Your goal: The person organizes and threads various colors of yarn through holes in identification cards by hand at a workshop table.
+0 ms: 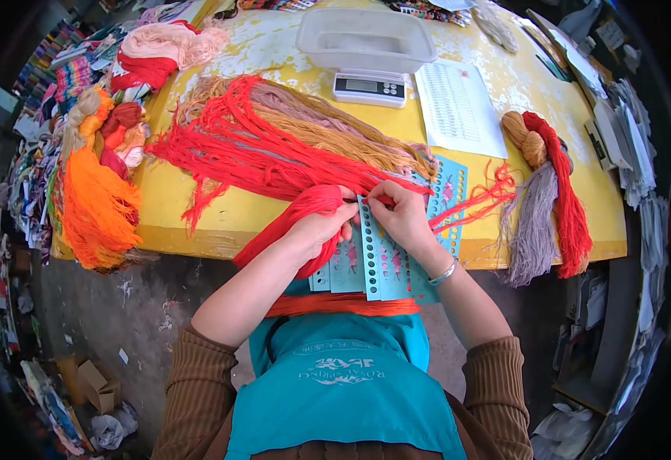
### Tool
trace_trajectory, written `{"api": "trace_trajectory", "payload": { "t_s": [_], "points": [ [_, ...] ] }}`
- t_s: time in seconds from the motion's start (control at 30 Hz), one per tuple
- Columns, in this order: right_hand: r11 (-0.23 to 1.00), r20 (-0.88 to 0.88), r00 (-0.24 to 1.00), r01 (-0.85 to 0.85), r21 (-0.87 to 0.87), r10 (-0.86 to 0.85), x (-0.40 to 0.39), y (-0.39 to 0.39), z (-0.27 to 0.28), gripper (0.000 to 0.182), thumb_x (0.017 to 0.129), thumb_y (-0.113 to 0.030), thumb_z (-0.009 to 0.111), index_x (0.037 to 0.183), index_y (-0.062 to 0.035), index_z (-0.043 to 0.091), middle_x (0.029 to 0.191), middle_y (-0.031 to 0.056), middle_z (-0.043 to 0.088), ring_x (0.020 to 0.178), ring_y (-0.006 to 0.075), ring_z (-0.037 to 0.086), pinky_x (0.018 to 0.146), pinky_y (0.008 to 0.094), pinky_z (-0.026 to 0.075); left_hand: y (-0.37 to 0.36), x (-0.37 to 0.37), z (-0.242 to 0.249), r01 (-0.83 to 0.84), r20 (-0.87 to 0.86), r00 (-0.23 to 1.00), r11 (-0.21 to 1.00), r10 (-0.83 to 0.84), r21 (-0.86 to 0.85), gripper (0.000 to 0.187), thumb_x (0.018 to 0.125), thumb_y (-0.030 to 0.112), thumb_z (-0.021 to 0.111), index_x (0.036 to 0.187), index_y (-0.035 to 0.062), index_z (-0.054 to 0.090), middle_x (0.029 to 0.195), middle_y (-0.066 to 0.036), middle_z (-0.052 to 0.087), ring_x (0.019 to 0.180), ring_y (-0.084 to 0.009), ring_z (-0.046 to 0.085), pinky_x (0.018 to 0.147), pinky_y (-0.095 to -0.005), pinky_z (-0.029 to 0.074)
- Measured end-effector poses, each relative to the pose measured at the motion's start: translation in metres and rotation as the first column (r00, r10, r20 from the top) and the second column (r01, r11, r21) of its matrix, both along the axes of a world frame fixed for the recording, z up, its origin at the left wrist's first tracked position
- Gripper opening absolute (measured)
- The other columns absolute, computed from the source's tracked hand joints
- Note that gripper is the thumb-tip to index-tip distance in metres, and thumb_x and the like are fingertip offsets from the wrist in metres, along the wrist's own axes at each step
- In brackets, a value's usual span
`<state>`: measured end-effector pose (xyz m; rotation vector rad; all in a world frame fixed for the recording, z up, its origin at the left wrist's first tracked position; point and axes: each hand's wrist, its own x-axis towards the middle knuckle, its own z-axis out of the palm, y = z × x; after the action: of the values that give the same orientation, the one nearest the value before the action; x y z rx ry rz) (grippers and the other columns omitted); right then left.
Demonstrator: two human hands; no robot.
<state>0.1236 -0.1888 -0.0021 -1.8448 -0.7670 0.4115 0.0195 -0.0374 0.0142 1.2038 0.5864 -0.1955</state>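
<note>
My left hand [325, 227] is closed at the near table edge, with a thick red thread skein [274, 234] draped over it and hanging down on its left. Its fingertips also meet the left edge of a teal punched card [387, 264], which has rows of holes and small pink pictures. At the card's top edge, my right hand [401, 218] pinches a bit of red thread. More teal cards [347, 268] hang behind the front one. Another card [450, 184] lies on the table beyond my right hand, with loose red strands [481, 201] trailing rightward.
Long red, tan and mauve skeins [274, 138] cover the yellow table [167, 207]. Behind stand a scale [370, 88], a clear plastic tub [366, 42] and a printed sheet [458, 103]. Orange bundles [98, 199] hang over the left edge, grey and red ones [534, 215] over the right.
</note>
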Motion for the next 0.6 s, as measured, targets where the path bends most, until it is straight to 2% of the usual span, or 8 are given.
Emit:
{"api": "trace_trajectory", "payload": {
  "t_s": [0.23,0.3,0.33,0.37,0.4,0.43,0.57,0.6],
  "points": [
    [0.998,0.027,0.999,-0.027,0.056,0.026,0.001,0.002,-0.003,0.011,0.082,-0.01,0.068,0.089,-0.0034,0.065,0.077,0.0098,0.066,0.071,0.0182,0.065,0.065,0.0297,0.051,0.005,0.009,-0.014,0.042,-0.014,0.999,0.999,-0.042,0.009,0.015,0.096,0.018,0.052,0.105,0.0056,0.054,0.078,-0.004,0.061,0.053,-0.0088,0.053,0.045,-0.0229,0.038],
    [0.998,0.028,0.999,-0.028,0.055,0.027,0.002,0.001,0.001,0.012,0.082,-0.011,0.069,0.09,-0.0037,0.066,0.077,0.0094,0.066,0.071,0.018,0.065,0.064,0.0297,0.051,0.005,0.009,-0.013,0.091,-0.001,0.996,0.987,-0.092,0.135,0.012,0.096,0.016,0.05,0.1,0.0058,0.054,0.077,-0.005,0.061,0.053,-0.0091,0.053,0.045,-0.023,0.039],
    [0.998,0.009,0.999,-0.05,-0.04,0.05,0.002,0.001,0.008,0.013,0.083,-0.01,0.069,0.093,-0.0024,0.065,0.074,0.005,0.063,0.069,0.0125,0.06,0.062,0.0271,0.048,0.006,0.008,-0.011,0.093,-0.001,0.996,0.987,-0.094,0.135,0.012,0.096,0.016,0.05,0.1,0.0058,0.054,0.077,-0.005,0.061,0.053,-0.0091,0.053,0.045,-0.023,0.039],
    [0.988,-0.012,0.997,-0.073,-0.135,0.072,0.002,0.001,0.012,0.014,0.084,-0.008,0.069,0.095,-0.0011,0.064,0.072,0.0007,0.06,0.068,0.007,0.055,0.06,0.0244,0.046,0.009,0.005,-0.007,0.089,0.0,0.996,0.964,-0.092,0.251,0.012,0.096,0.016,0.05,0.1,0.0056,0.054,0.076,-0.005,0.061,0.053,-0.0095,0.053,0.046,-0.0232,0.039],
    [0.988,-0.012,0.997,-0.071,-0.135,0.07,0.004,0.001,0.012,0.014,0.084,-0.008,0.069,0.095,-0.0011,0.064,0.072,0.0007,0.06,0.068,0.007,0.055,0.06,0.0244,0.046,0.012,0.002,-0.005,0.084,0.0,0.996,0.928,-0.09,0.363,0.012,0.095,0.016,0.05,0.099,0.0055,0.054,0.076,-0.005,0.06,0.053,-0.01,0.053,0.046,-0.0233,0.039],
    [0.984,0.006,0.997,-0.077,-0.162,0.079,0.005,0.002,0.012,0.017,0.083,-0.011,0.071,0.096,-0.0018,0.064,0.07,0.0011,0.059,0.065,0.0083,0.054,0.059,0.0253,0.045,0.017,-0.001,-0.006,0.06,-0.01,0.998,0.922,-0.061,0.384,0.013,0.095,0.016,0.05,0.101,0.0055,0.054,0.074,-0.005,0.06,0.053,-0.0108,0.053,0.048,-0.0236,0.04],
    [0.962,0.073,0.992,-0.077,-0.263,0.099,0.005,0.005,0.017,0.023,0.081,-0.02,0.074,0.095,-0.0038,0.064,0.068,0.0036,0.059,0.062,0.0121,0.055,0.057,0.0283,0.045,0.027,-0.006,0.001,-0.001,0.085,0.996,0.957,-0.025,0.29,0.013,0.093,0.017,0.055,0.099,0.0062,0.057,0.071,-0.005,0.059,0.053,-0.0111,0.052,0.047,-0.0242,0.039],
    [0.962,0.074,0.992,-0.076,-0.261,0.099,0.004,0.006,0.017,0.023,0.081,-0.02,0.074,0.095,-0.0038,0.064,0.068,0.0036,0.059,0.062,0.0121,0.055,0.057,0.0283,0.045,0.025,-0.006,0.002,0.008,0.077,0.997,0.982,-0.023,0.188,0.012,0.092,0.018,0.057,0.096,0.0064,0.058,0.07,-0.004,0.059,0.053,-0.0109,0.052,0.047,-0.024,0.039]
  ]
}}
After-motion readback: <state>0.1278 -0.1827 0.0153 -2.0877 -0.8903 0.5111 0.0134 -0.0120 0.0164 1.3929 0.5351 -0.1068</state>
